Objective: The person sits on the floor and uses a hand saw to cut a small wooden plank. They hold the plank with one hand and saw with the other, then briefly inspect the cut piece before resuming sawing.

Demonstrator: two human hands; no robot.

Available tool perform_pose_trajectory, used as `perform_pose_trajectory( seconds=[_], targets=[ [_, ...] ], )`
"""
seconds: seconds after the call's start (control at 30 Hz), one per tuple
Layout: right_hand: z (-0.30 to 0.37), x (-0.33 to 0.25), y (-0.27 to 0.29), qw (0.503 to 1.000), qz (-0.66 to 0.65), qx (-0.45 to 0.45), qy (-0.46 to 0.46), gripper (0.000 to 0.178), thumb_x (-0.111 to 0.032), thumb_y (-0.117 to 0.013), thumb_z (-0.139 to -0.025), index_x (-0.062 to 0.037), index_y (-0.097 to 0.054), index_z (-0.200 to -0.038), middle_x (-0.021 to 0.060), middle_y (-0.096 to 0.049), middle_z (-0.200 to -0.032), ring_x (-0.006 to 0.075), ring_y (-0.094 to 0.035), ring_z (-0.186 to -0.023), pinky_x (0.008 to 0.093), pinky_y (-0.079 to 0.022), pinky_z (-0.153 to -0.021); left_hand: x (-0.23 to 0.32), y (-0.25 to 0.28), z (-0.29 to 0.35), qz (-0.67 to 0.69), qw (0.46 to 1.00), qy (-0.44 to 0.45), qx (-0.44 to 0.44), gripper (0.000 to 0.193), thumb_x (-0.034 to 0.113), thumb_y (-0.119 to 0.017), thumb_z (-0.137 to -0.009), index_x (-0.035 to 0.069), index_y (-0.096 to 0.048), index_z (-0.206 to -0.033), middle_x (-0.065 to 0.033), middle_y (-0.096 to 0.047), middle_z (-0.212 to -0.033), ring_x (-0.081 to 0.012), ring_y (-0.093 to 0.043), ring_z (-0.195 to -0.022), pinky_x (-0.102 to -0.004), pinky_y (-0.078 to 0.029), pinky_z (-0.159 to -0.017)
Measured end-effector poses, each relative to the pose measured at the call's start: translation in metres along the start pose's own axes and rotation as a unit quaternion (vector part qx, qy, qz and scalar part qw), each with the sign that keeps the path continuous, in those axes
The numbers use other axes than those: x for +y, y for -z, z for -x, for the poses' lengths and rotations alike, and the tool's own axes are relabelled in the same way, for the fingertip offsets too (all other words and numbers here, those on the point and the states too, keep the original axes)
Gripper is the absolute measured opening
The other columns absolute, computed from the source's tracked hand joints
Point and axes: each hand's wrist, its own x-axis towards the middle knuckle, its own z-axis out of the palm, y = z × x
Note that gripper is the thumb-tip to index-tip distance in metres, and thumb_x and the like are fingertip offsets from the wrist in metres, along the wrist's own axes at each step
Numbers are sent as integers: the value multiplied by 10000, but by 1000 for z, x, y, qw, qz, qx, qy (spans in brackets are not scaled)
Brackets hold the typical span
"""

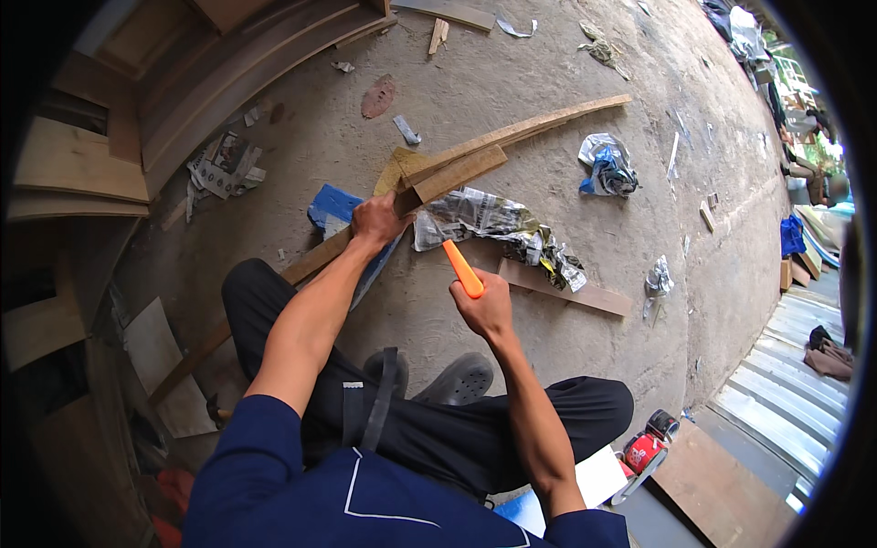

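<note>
Landmark: the wood block. Left grip is clamped at its lower-left end, so the block sticks out up and right of that hand; can't tell whether the fingers also take in the long strip, which runs out past the block's far end. Right grip is below the block, fingers wrapped around the orange handle of a tool. Handle slants up-left toward the block's lower-left end; working end is too thin to make out, contact can't be confirmed. Newspaper lies on the floor just below and right of the block, flat board farther below right, crumpled wrapper well right, blue piece to the left.
</note>
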Motion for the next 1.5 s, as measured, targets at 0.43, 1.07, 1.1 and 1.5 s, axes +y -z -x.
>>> perform_pose_trajectory(
  seconds=[0.43,1.07,1.1,1.5],
  targets=[
    [-28,-7,0,998,62,-15,17,267,-226,-652,-757,26,-590,-691,203,-566,-590,362,-563,-517,407,-449,-549,-18,8,-6,37,996,-77,-34,484,419,-765,-730,15,-606,-942,-221,-675,-802,-407,-665,-814,-492,-524,-792],
    [-32,-27,-2,995,91,-16,21,242,-197,-645,-757,35,-595,-707,211,-556,-592,340,-554,-513,390,-446,-545,-21,6,-2,25,998,-31,-41,447,417,-759,-732,36,-601,-905,-214,-678,-782,-388,-679,-749,-481,-542,-661],
    [-21,-31,5,998,68,-15,6,242,-197,-644,-756,35,-597,-707,211,-556,-591,342,-553,-511,391,-447,-545,-21,8,-1,25,998,-30,-40,432,402,-762,-736,39,-605,-910,-214,-680,-782,-387,-682,-751,-477,-546,-667],
    [-39,-35,0,997,73,-28,-10,259,-207,-648,-752,39,-593,-692,213,-558,-587,335,-555,-506,396,-461,-557,-21,6,-3,30,998,-30,-42,460,424,-764,-727,31,-602,-905,-208,-680,-784,-400,-674,-762,-489,-539,-675]
  ],
)
